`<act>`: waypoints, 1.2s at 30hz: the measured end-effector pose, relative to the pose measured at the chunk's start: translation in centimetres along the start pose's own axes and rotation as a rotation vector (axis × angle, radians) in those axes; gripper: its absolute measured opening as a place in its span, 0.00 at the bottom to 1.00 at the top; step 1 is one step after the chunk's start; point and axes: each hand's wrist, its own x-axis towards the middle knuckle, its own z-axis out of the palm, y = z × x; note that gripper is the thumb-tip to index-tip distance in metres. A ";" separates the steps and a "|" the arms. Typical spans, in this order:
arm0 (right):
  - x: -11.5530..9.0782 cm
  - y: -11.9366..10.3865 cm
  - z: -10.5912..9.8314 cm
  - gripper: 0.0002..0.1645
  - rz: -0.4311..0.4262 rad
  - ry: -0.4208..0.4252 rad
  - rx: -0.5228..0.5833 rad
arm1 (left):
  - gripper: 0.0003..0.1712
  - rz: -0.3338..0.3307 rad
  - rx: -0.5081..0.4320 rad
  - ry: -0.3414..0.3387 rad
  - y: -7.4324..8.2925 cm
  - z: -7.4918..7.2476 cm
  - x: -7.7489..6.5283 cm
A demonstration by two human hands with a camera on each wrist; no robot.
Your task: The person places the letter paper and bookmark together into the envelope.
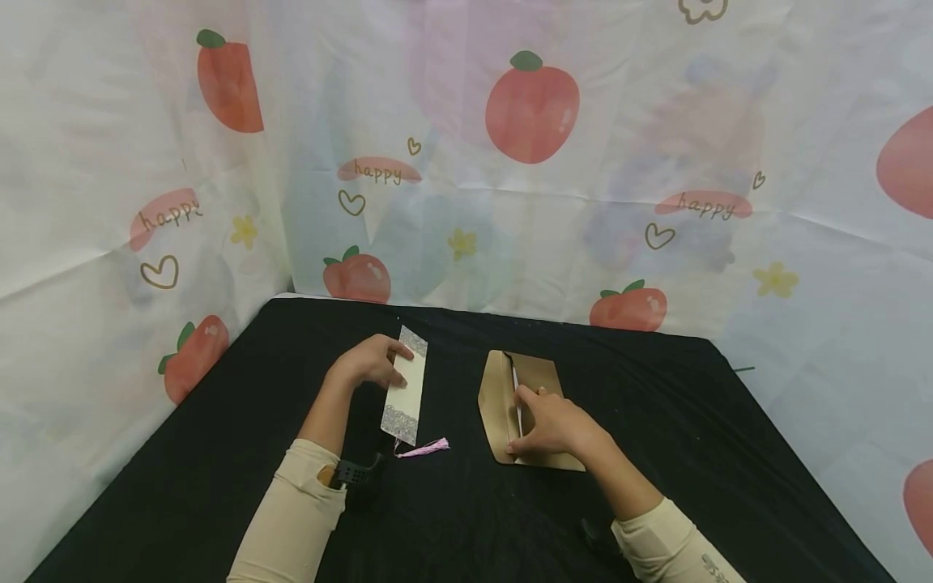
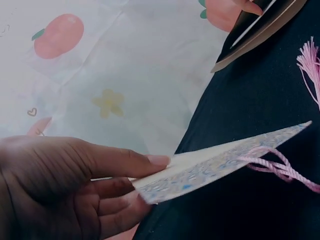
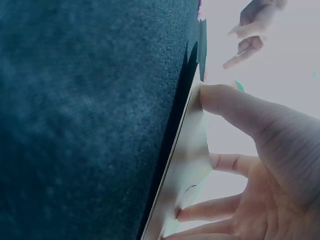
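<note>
My left hand (image 1: pixel 373 362) pinches a cream bookmark (image 1: pixel 408 390) along its left edge, thumb on the upper face and fingers beneath. The bookmark has patterned silvery bands at both ends, and a pink tassel (image 1: pixel 426 448) hangs from the near end by a cord. To the right, a gold-brown envelope (image 1: pixel 539 372) lies with its pointed flap (image 1: pixel 496 409) unfolded to the left. My right hand (image 1: pixel 555 423) grips the envelope at its mouth, thumb at the near end and fingers farther along. A white edge shows inside the mouth; what it belongs to is hidden.
Black cloth (image 1: pixel 452 518) covers the table. A pale curtain (image 1: pixel 437 97) printed with fruit and hearts stands behind and along the sides. A dark band (image 1: pixel 353 472) circles my left wrist. The bookmark and envelope are apart, with cloth between them.
</note>
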 end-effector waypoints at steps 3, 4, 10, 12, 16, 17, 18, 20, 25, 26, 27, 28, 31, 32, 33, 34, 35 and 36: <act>0.0 0.0 0.0 0.43 -0.002 -0.001 0.000 | 0.30 0.032 -0.023 0.005 0.1 0.0 0.1; 0.0 0.0 -0.1 0.43 -0.003 -0.002 0.002 | 0.31 0.043 -0.028 0.007 0.1 0.0 0.2; -0.1 -0.1 -0.2 0.42 0.001 -0.001 -0.001 | 0.32 0.072 -0.074 0.017 0.6 0.2 0.4; 0.0 -0.1 -0.2 0.42 0.000 -0.001 0.000 | 0.32 0.084 -0.072 0.028 0.7 0.2 0.4; 0.0 0.0 -0.1 0.42 -0.003 -0.002 0.008 | 0.35 0.118 -0.067 0.056 1.0 0.1 0.3; 0.0 0.1 -0.1 0.42 -0.003 -0.002 0.009 | 0.35 0.129 -0.063 0.064 1.0 0.1 0.3; 0.0 0.1 0.0 0.42 -0.002 -0.002 0.010 | 0.36 0.136 -0.064 0.071 1.1 0.1 0.3; 0.0 0.1 0.0 0.43 -0.002 -0.001 0.010 | 0.38 0.151 -0.081 0.076 1.2 0.1 0.3; -0.1 0.0 -0.1 0.43 -0.002 0.000 0.011 | 0.40 0.182 -0.130 0.071 1.4 0.5 0.6; -0.1 0.0 -0.1 0.43 -0.001 0.000 0.011 | 0.40 0.182 -0.134 0.070 1.5 0.6 0.6; -0.1 -0.1 -0.1 0.43 -0.001 0.000 0.011 | 0.40 0.186 -0.137 0.067 1.6 0.6 0.7; -0.1 -0.1 -0.1 0.43 0.001 0.001 0.011 | 0.40 0.185 -0.138 0.065 1.7 0.8 0.7; -0.1 -0.1 -0.1 0.43 0.002 0.003 0.010 | 0.40 0.183 -0.131 0.056 1.9 1.1 0.7; -0.1 -0.1 -0.1 0.43 0.003 0.003 0.010 | 0.40 0.185 -0.124 0.054 2.0 1.2 0.6; 0.0 -0.1 -0.1 0.43 0.004 0.004 0.009 | 0.40 0.185 -0.117 0.054 2.1 1.3 0.6; 0.0 -0.1 -0.1 0.43 0.005 0.004 0.009 | 0.40 0.183 -0.113 0.052 2.1 1.4 0.7; 0.0 0.0 -0.1 0.43 0.005 0.006 0.007 | 0.40 0.183 -0.108 0.050 2.2 1.5 0.7; 0.0 0.0 0.0 0.43 0.006 0.007 0.005 | 0.39 0.181 -0.105 0.050 2.2 1.6 0.7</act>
